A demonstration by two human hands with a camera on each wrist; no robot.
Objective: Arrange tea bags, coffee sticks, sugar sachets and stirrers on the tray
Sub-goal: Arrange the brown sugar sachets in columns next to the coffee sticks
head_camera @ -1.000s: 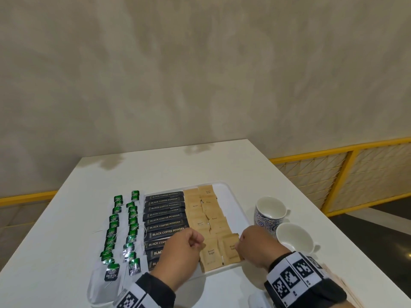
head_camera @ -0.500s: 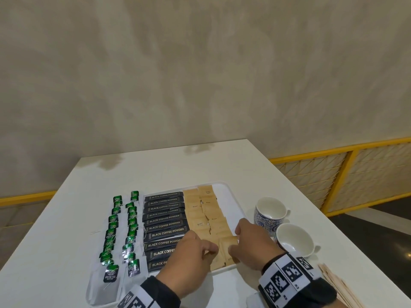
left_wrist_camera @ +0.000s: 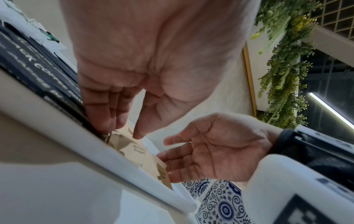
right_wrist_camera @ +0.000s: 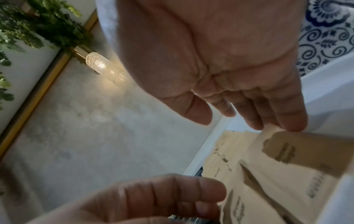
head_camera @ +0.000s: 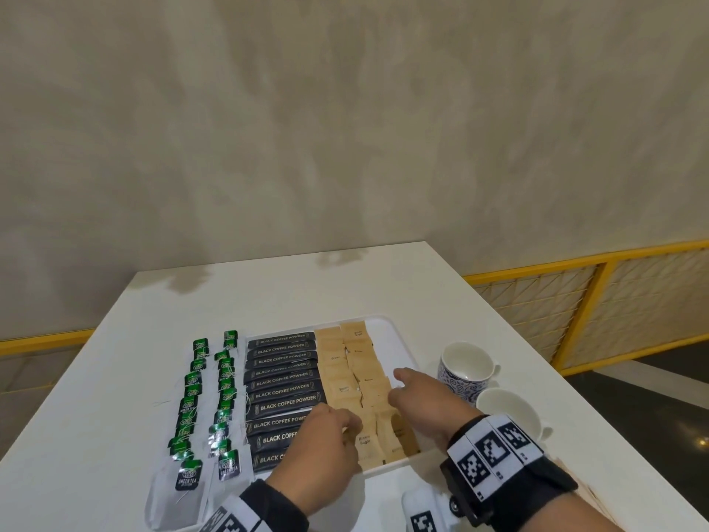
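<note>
White table [head_camera: 345,289]; tan sugar sachets [head_camera: 347,372] overlapping in tray [head_camera: 399,339].

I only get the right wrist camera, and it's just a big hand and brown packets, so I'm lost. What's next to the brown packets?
Observer: The head view shows a row of black coffee sticks lying just left of the sugar sachets, both on the white tray.
Operator: Where did the tea bags go?
Observer: Two columns of green tea bags lie left of the coffee sticks. I cannot tell if they are on the tray.
Operator: I see blue swirls. What's that?
Observer: A blue-patterned cup stands right of the tray, and a plain white cup sits nearer to you.
</note>
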